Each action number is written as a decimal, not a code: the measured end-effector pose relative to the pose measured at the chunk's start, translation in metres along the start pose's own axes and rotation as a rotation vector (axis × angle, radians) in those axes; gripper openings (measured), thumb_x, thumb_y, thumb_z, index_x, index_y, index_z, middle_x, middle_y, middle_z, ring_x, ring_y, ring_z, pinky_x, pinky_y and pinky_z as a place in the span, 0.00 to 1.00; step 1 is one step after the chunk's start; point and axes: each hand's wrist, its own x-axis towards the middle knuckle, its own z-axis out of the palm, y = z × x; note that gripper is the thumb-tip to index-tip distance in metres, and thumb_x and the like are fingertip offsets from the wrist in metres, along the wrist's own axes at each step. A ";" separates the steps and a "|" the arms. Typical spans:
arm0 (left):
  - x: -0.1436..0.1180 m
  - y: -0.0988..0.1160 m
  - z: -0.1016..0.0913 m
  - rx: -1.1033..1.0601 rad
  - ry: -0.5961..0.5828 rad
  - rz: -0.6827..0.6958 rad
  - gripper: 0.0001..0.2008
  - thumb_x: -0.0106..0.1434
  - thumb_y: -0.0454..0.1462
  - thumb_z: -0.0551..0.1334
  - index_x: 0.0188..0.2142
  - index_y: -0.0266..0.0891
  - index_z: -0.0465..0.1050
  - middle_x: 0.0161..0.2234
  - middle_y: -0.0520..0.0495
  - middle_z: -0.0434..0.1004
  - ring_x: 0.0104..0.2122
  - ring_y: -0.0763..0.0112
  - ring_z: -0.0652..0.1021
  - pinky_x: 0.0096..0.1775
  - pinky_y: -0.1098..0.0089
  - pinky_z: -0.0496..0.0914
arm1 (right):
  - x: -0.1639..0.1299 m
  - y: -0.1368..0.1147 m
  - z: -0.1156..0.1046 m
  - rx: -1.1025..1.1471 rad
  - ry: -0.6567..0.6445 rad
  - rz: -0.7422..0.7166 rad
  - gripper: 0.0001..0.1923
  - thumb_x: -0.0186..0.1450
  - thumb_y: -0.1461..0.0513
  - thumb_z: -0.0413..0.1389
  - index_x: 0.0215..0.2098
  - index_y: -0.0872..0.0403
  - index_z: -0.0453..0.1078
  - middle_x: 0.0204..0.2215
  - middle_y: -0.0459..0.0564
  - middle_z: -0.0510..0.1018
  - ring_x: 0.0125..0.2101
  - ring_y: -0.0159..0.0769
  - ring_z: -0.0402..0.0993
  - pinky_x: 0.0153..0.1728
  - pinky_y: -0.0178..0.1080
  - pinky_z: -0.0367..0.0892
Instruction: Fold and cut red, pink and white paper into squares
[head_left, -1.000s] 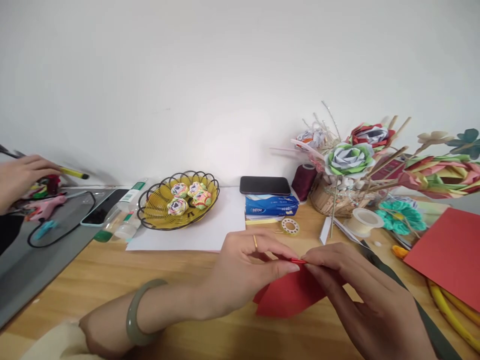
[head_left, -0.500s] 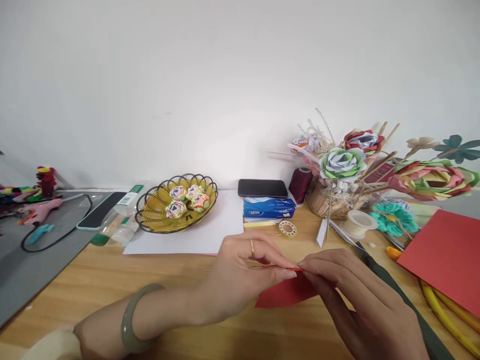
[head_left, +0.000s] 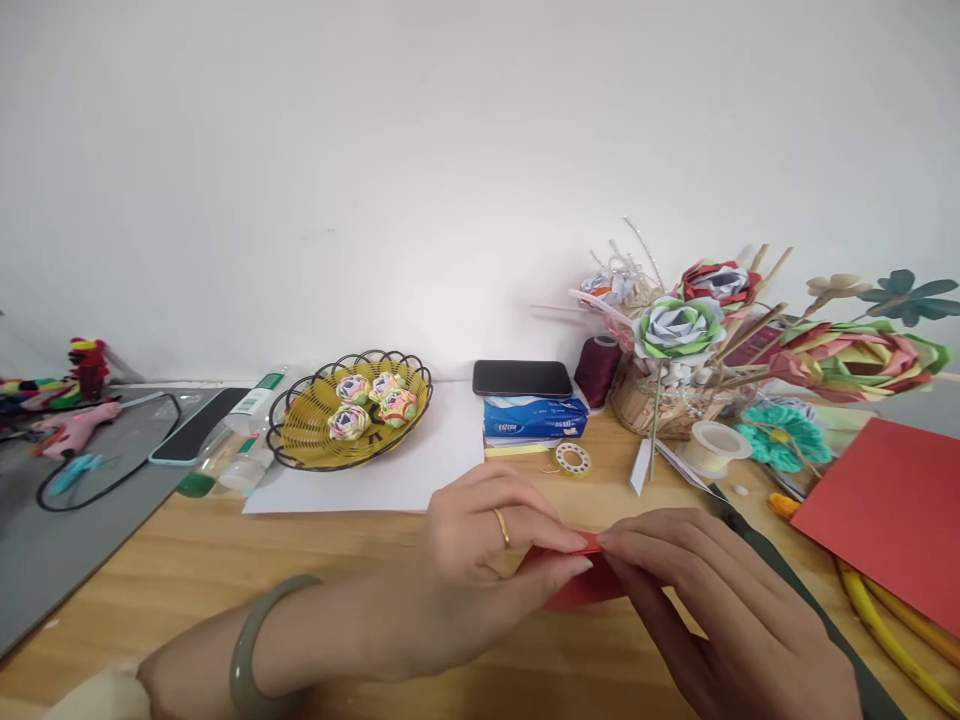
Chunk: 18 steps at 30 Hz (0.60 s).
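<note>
A piece of red paper (head_left: 581, 588) is held up just above the wooden table, with a narrow folded edge along its top. My left hand (head_left: 487, 570), wearing a gold ring and a green bangle, pinches that edge between thumb and fingertips. Close beside it, my right hand (head_left: 720, 590) grips the right end of the same edge. The two sets of fingertips are nearly touching. Parts of the paper are hidden behind my left thumb and my right fingers.
A yellow basket (head_left: 300, 445) with several paper flowers stands on white paper. Behind my hands are a tape roll (head_left: 573, 458) and a phone (head_left: 522, 378) on a blue tissue pack (head_left: 532, 416). Paper flowers (head_left: 679, 328) and a red sheet (head_left: 892, 520) are on the right.
The red paper has tilted, and more of its folded top edge now shows between my fingertips. My left fingers have shifted slightly on the edge; both hands keep hold.
</note>
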 end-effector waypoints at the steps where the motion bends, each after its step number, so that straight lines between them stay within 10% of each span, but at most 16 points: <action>1: 0.000 -0.001 -0.001 0.044 -0.006 0.050 0.01 0.60 0.30 0.64 0.33 0.34 0.76 0.27 0.45 0.77 0.28 0.72 0.75 0.32 0.72 0.72 | -0.001 0.000 0.000 -0.002 -0.013 -0.002 0.11 0.62 0.70 0.53 0.42 0.52 0.65 0.30 0.46 0.77 0.31 0.31 0.73 0.34 0.35 0.69; 10: -0.004 -0.004 -0.005 0.235 -0.116 0.161 0.04 0.61 0.28 0.62 0.37 0.33 0.73 0.31 0.45 0.77 0.31 0.70 0.72 0.35 0.70 0.71 | -0.002 0.004 -0.004 0.008 -0.045 -0.038 0.10 0.63 0.70 0.53 0.41 0.52 0.65 0.30 0.47 0.77 0.30 0.31 0.72 0.31 0.35 0.69; 18: 0.008 -0.009 -0.011 0.097 -0.132 0.131 0.03 0.62 0.30 0.63 0.34 0.36 0.75 0.27 0.46 0.78 0.27 0.72 0.73 0.32 0.70 0.69 | 0.005 0.016 -0.019 0.356 -0.113 0.302 0.01 0.61 0.62 0.58 0.33 0.49 0.71 0.28 0.46 0.77 0.29 0.31 0.74 0.25 0.30 0.70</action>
